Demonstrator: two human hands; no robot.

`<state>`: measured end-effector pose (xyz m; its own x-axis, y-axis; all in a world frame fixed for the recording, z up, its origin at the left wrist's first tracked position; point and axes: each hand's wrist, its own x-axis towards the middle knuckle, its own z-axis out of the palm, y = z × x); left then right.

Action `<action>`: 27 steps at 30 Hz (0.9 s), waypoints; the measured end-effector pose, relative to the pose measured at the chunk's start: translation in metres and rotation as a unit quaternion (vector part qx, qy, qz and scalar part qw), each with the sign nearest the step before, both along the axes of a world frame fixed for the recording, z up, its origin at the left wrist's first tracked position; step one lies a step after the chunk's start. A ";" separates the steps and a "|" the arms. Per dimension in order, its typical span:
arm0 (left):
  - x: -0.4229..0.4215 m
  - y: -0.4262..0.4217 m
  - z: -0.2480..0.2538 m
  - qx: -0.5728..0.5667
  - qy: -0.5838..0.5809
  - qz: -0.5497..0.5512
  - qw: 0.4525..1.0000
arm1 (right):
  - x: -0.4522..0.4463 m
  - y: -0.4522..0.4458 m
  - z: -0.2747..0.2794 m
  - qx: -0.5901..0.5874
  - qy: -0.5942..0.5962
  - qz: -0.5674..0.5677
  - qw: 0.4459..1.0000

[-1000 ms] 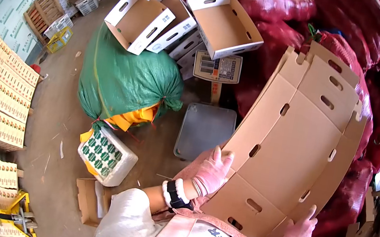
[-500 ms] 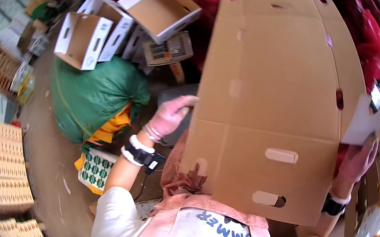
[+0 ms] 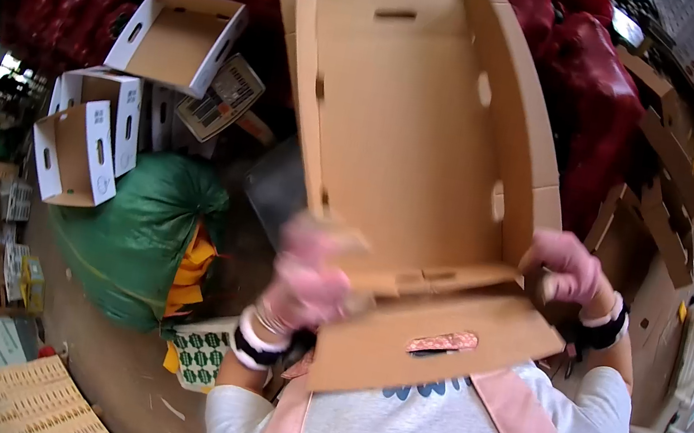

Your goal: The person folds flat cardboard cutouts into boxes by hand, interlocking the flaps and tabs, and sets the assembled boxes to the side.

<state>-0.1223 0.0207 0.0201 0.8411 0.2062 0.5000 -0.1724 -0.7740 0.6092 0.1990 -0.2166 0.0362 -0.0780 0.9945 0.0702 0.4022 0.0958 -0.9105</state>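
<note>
A large brown cardboard box blank (image 3: 389,132) lies in front of my body, its long sides raised and its near flap bent down toward my chest. Slots are cut through its far end, and a handle hole shows in the near flap. My left hand (image 3: 310,275), in a pink glove and smeared by motion, is at the near left corner. On the near right corner, my right hand (image 3: 566,267), also gloved, has its fingers curled at the raised side wall.
White-sided cartons (image 3: 179,42) stand at the left by a scale display (image 3: 222,97) and its dark platform (image 3: 278,187). A green sack (image 3: 134,227) lies below them. Red net sacks (image 3: 591,101) line the back. Flattened cardboard (image 3: 662,223) is at the right.
The cardboard has gone from a flat sheet to one with raised sides and a bent near flap. Both hands have moved to its near corners. The view has turned to the right.
</note>
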 end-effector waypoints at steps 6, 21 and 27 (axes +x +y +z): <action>-0.014 -0.036 -0.075 -0.431 0.037 0.020 0.902 | -0.041 -0.034 -0.035 -0.037 0.009 -0.096 0.995; 0.045 -0.025 -0.046 0.267 0.293 0.004 0.918 | -0.087 0.076 -0.028 -0.224 -0.443 0.038 0.867; 0.046 -0.036 -0.034 0.092 0.533 -0.262 0.799 | -0.096 0.079 -0.063 -0.465 -0.291 0.323 0.771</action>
<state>-0.0760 -0.0150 -0.0138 0.7563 -0.3084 -0.5770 0.0383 -0.8596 0.5096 0.1034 -0.1376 -0.0273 -0.3271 0.3346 -0.8838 0.9104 -0.1393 -0.3897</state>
